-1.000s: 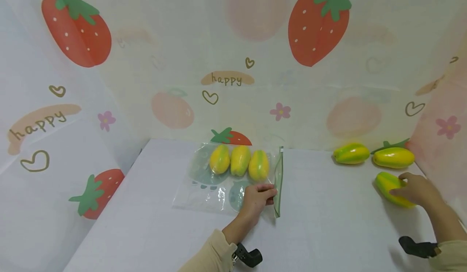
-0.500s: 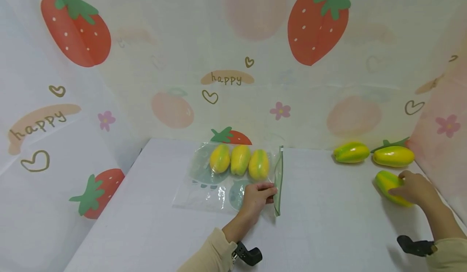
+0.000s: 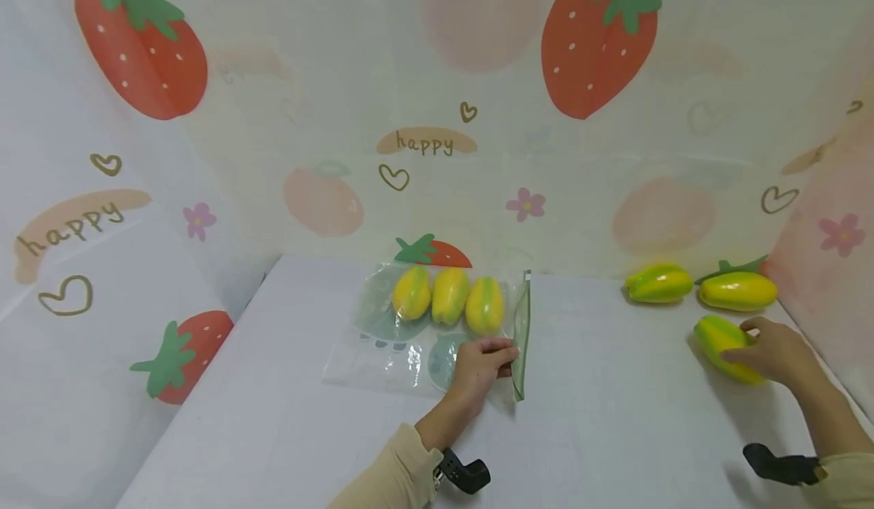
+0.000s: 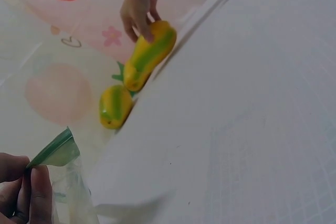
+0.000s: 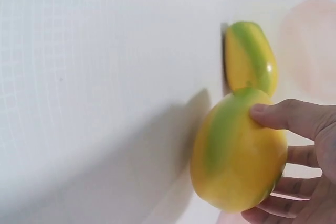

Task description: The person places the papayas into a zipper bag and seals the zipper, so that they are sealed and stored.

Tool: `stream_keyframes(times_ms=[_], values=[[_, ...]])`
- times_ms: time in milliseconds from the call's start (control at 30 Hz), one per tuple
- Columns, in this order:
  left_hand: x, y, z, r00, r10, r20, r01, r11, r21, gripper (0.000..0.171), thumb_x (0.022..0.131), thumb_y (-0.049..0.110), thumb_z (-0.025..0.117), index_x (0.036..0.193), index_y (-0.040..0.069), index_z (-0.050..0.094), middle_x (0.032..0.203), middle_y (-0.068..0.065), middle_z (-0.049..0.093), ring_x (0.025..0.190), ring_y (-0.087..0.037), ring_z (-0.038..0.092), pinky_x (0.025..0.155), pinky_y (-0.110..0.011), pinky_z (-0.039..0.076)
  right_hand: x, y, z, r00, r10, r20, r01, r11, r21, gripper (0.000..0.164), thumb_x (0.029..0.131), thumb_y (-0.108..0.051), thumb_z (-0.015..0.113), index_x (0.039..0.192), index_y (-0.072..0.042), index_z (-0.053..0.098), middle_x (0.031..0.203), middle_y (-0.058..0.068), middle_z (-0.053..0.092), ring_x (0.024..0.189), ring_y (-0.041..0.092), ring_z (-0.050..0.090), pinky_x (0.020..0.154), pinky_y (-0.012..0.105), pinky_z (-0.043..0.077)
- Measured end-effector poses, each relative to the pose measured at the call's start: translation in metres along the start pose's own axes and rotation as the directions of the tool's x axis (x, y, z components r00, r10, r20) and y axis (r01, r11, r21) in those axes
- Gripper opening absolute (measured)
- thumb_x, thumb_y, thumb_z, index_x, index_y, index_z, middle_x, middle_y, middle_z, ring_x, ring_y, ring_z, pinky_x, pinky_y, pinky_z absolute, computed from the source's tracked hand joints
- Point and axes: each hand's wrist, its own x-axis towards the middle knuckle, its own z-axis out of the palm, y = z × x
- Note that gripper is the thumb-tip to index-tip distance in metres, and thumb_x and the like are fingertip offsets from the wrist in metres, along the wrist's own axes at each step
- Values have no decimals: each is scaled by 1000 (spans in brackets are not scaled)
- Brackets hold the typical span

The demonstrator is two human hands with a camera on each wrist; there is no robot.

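A clear zip bag [image 3: 389,365] with a green strip along its right end lies on the white table, with three yellow-green papayas [image 3: 450,296] inside it. At that strip, my left hand [image 3: 474,372] pinches the bag's edge between thumb and fingers. Over at the right, my right hand [image 3: 778,350] grips another papaya [image 3: 717,338] from its right side. The right wrist view shows the thumb on top of this papaya [image 5: 231,156] and the other fingers behind it. The left wrist view catches the green strip [image 4: 58,149] raised in the left fingers.
Two more papayas lie at the back right, one on the left [image 3: 658,284] and one by the corner [image 3: 739,290], just beyond the right hand. A printed cloth backdrop [image 3: 580,168] rises behind the white table [image 3: 601,418] and along both sides.
My right hand and the papaya it grips have shifted slightly to the left. The left hand keeps its pinch on the bag's edge.
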Motion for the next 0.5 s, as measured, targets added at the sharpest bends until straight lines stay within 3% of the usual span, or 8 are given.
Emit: stream_keyframes(times_ms=[500], values=[[0, 2, -1, 1000, 8, 2, -8, 1000, -11, 23, 86, 2, 70, 106, -8, 69, 91, -10, 71, 66, -7, 62, 67, -25, 59, -2, -44, 18, 996, -87, -6, 87, 989, 122, 83, 84, -46, 70, 127, 18, 40, 120, 46, 46, 96, 49, 54, 76, 52, 54]])
